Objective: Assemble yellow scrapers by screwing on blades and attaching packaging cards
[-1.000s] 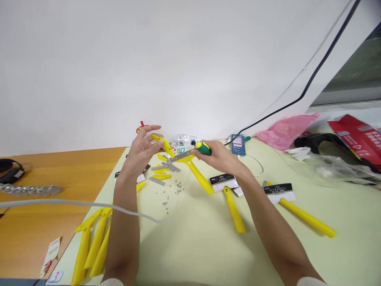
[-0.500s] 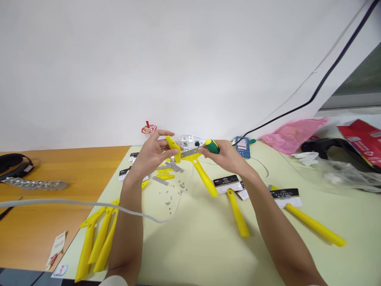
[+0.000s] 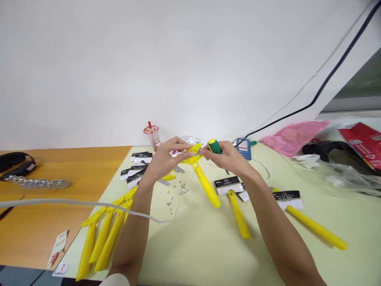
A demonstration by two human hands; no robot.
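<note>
My left hand [image 3: 169, 159] pinches a small yellow blade cover [image 3: 195, 149], which lies against the head of a yellow scraper [image 3: 206, 186]. The scraper's handle slants down to the right, above the table. With thumb and fingers, my right hand [image 3: 228, 155] grips the right end of that head; a bit of the grey blade shows beside the thumb. Tucked in the same hand is a screwdriver with a green and yellow handle [image 3: 214, 146], its dark tip pointing down. Below lie small screws [image 3: 171, 198] and a loose grey blade [image 3: 163, 182], partly hidden by my left hand.
Several yellow scraper handles [image 3: 102, 236] lie at left, partly behind my forearm. Black-and-white cards [image 3: 137, 174] sit behind them. Two carded scrapers [image 3: 239, 214] lie at right. A drink cup [image 3: 154, 139] stands by the wall. A white cable [image 3: 89, 203] crosses the left foreground.
My left hand has moved right, bringing the yellow blade cover from beside the blade onto the scraper head. The cover now hides most of the blade. My right hand keeps its hold.
</note>
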